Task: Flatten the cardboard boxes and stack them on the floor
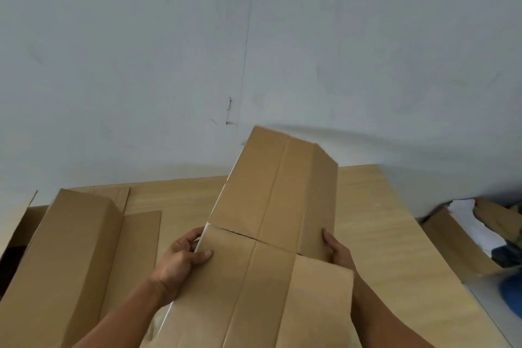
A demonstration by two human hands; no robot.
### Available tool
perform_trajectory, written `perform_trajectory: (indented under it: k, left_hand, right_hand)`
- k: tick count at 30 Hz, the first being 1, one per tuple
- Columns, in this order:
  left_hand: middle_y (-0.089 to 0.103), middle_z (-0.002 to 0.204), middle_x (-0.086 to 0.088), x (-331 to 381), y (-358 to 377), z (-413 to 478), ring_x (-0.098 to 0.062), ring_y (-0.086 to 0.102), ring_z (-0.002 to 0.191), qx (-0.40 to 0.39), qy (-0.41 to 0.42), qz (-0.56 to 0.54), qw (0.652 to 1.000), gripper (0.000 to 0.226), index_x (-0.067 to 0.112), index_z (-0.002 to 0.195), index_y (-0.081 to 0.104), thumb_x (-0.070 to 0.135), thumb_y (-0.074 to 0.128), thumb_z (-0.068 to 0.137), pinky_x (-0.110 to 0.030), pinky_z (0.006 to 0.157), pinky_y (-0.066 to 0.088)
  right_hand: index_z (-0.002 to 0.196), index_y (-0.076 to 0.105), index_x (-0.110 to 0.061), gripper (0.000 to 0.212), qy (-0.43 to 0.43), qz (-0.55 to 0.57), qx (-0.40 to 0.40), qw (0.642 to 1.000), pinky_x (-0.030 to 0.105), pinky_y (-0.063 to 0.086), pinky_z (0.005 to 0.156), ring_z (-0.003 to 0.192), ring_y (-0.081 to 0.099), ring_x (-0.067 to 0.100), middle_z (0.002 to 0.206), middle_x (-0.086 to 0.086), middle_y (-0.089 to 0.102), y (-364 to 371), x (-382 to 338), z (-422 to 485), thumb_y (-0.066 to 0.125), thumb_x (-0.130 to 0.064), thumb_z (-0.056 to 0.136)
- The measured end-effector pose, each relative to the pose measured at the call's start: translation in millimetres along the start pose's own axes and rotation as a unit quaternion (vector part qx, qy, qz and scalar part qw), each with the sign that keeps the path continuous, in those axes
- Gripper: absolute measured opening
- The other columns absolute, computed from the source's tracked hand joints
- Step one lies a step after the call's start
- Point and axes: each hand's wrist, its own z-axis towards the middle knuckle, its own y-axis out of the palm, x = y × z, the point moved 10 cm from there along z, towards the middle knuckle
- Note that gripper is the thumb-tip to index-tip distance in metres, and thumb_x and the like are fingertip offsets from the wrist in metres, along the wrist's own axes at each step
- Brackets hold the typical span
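Head: held box [271,200]; side box [452,244] w/ paper [464,219].

We've just got one wide-angle head view, tilted down close over the light wooden tabletop [367,206], facing the pale grey wall [141,37].

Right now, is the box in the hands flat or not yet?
Not fully flat: the box shows a top face and a darker side face; the left hand and right hand grip its sides.

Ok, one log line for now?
left hand grip: holds box | right hand grip: holds box | box: over table, unflattened
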Motion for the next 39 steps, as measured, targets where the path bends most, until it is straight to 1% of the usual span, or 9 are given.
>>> perform_trajectory:
  k: [4, 8, 13, 17, 20, 22, 27, 34, 39]
  left_hand:
    - [0.073, 0.106, -0.021, -32, -34, 3, -0.042, 0.070, 0.094, 0.100, -0.018, 0.040, 0.994, 0.047, 0.016, 0.123, 0.062, -0.013, 0.057, 0.087, -0.054, 0.083, 0.057]
    - [0.076, 0.100, -0.012, -68, -57, 0, -0.038, 0.073, 0.090, 0.170, -0.039, 0.076, 0.982, 0.044, 0.026, 0.118, 0.063, -0.008, 0.059, 0.089, -0.057, 0.081, 0.058]
    - [0.076, 0.098, -0.003, -105, -78, -4, -0.027, 0.074, 0.083, 0.269, -0.073, 0.134, 0.951, 0.037, 0.028, 0.114, 0.061, 0.001, 0.060, 0.088, -0.049, 0.076, 0.061]
    - [0.067, 0.105, 0.001, -110, -82, -7, -0.022, 0.064, 0.092, 0.316, -0.108, 0.275, 0.902, 0.046, 0.025, 0.123, 0.053, 0.007, 0.049, 0.081, -0.039, 0.077, 0.055]
    - [0.045, 0.139, -0.010, -100, -77, 6, -0.031, 0.045, 0.127, 0.308, -0.072, 0.446, 0.838, 0.073, 0.015, 0.146, 0.033, 0.007, 0.052, 0.076, -0.048, 0.102, 0.045]
    - [0.020, 0.156, -0.013, -92, -64, 21, -0.033, 0.020, 0.145, 0.272, -0.050, 0.550, 0.788, 0.084, 0.015, 0.153, 0.013, 0.013, 0.056, 0.080, -0.048, 0.115, 0.032]
    - [-0.021, 0.163, -0.006, -98, -26, 74, -0.033, -0.021, 0.149, 0.111, -0.027, 0.705, 0.700, 0.076, 0.033, 0.156, -0.003, 0.044, 0.043, 0.097, -0.054, 0.121, -0.001]
    - [-0.049, 0.149, -0.006, -150, -27, 105, -0.032, -0.043, 0.137, 0.039, -0.087, 0.768, 0.634, 0.072, 0.033, 0.147, -0.032, 0.064, -0.004, 0.089, -0.061, 0.115, -0.016]
    - [-0.053, 0.145, -0.004, -153, -28, 108, -0.031, -0.047, 0.133, 0.019, -0.106, 0.756, 0.646, 0.071, 0.033, 0.143, -0.038, 0.063, 0.004, 0.094, -0.062, 0.113, -0.020]
  right_hand:
    - [0.121, 0.056, -0.004, 0.027, 0.010, -0.123, 0.045, 0.991, 0.037, 0.058, 0.060, 0.081, 0.071, 0.033, 0.104, 0.020, 0.070, -13, 6, 12, 0.052, -0.019, 0.099]
    - [0.119, 0.062, -0.009, 0.027, -0.003, -0.228, 0.081, 0.970, 0.047, 0.053, 0.087, 0.097, 0.067, 0.031, 0.109, 0.014, 0.071, -18, 8, 44, 0.043, -0.003, 0.100]
    - [0.104, 0.073, -0.023, 0.032, 0.018, -0.341, 0.074, 0.937, 0.054, 0.054, 0.091, 0.106, 0.067, 0.033, 0.112, 0.010, 0.072, -3, 25, 78, 0.044, -0.010, 0.099]
    - [0.123, 0.064, -0.024, 0.032, -0.006, -0.413, 0.051, 0.909, 0.040, 0.054, 0.093, 0.108, 0.064, 0.021, 0.118, 0.000, 0.069, 16, 36, 94, 0.048, -0.014, 0.097]
    - [0.152, 0.025, -0.030, 0.072, -0.020, -0.554, 0.062, 0.830, 0.043, 0.033, 0.115, 0.139, 0.039, 0.022, 0.155, -0.003, 0.037, 21, 41, 101, 0.058, -0.036, 0.089]
    - [0.157, 0.003, -0.024, 0.084, -0.062, -0.688, 0.054, 0.721, 0.044, 0.019, 0.119, 0.150, 0.014, 0.026, 0.163, 0.005, 0.011, 33, 43, 101, 0.056, -0.038, 0.093]
    - [0.156, 0.004, -0.026, 0.075, -0.172, -0.863, -0.060, 0.470, 0.047, -0.004, 0.120, 0.149, -0.017, 0.035, 0.161, 0.013, -0.021, 73, 85, 99, 0.038, -0.051, 0.095]
    - [0.154, -0.007, -0.038, 0.063, -0.185, -0.879, -0.150, 0.412, 0.047, -0.018, 0.117, 0.145, -0.030, 0.030, 0.158, 0.002, -0.032, 72, 141, 117, 0.021, -0.054, 0.100]
    - [0.153, -0.012, -0.035, 0.064, -0.212, -0.878, -0.147, 0.403, 0.048, -0.019, 0.116, 0.142, -0.037, 0.023, 0.157, 0.001, -0.034, 66, 145, 120, 0.017, -0.055, 0.099]
